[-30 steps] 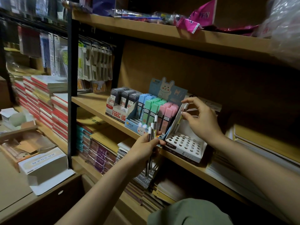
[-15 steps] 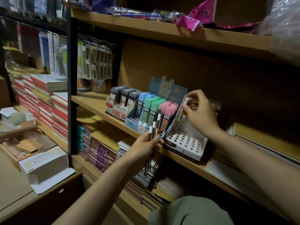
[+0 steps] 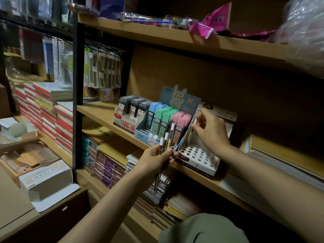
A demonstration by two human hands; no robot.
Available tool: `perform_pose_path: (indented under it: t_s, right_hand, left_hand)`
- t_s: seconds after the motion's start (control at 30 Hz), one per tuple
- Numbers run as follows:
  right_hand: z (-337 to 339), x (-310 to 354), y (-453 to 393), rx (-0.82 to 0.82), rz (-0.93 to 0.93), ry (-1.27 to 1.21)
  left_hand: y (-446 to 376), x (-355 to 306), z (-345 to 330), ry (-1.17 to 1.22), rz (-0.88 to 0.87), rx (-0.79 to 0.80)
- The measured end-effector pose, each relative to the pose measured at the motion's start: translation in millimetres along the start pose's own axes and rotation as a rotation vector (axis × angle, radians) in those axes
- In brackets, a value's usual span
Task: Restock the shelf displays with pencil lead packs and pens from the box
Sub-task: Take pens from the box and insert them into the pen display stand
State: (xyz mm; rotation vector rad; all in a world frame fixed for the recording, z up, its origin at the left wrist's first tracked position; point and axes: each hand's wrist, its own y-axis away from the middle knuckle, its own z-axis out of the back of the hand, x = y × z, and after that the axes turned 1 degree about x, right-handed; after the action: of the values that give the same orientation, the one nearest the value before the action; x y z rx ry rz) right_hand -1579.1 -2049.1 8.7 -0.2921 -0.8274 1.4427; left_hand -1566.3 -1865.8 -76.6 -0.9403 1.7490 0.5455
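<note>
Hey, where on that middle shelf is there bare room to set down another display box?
Bare board on the middle shelf runs from the black upright to the grey lead box. Rightward is crowded: pastel lead display, white pen stand, then stacked pads.

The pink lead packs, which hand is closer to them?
The right. The right hand holds a pen just right of the pink lead packs, beside them. The left hand grips a bunch of pens lower down, in front of the bunny display box.

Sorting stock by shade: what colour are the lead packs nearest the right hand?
Pink lead packs, beside the right hand; seen in the head view.
</note>
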Motion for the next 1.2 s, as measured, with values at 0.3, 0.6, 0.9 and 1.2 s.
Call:
perform_pose_path:
  t_s: [0.3, 0.6, 0.9, 1.2]
  right_hand:
    - [16, 22, 26, 0.157, -0.076, -0.387]
    - [13, 35, 27, 0.153, -0.109, -0.554]
    - [30, 7, 12, -0.076, 0.054, -0.228]
    - [7, -11, 9, -0.093, -0.171, -0.410]
  left_hand:
    - [5, -9, -5, -0.031, -0.007, 0.079]
    - [9, -11, -5, -0.082, -0.040, 0.037]
    - [5, -9, 4, -0.082, 0.055, -0.054]
    - [7, -13, 2, 0.050, 0.094, 0.071]
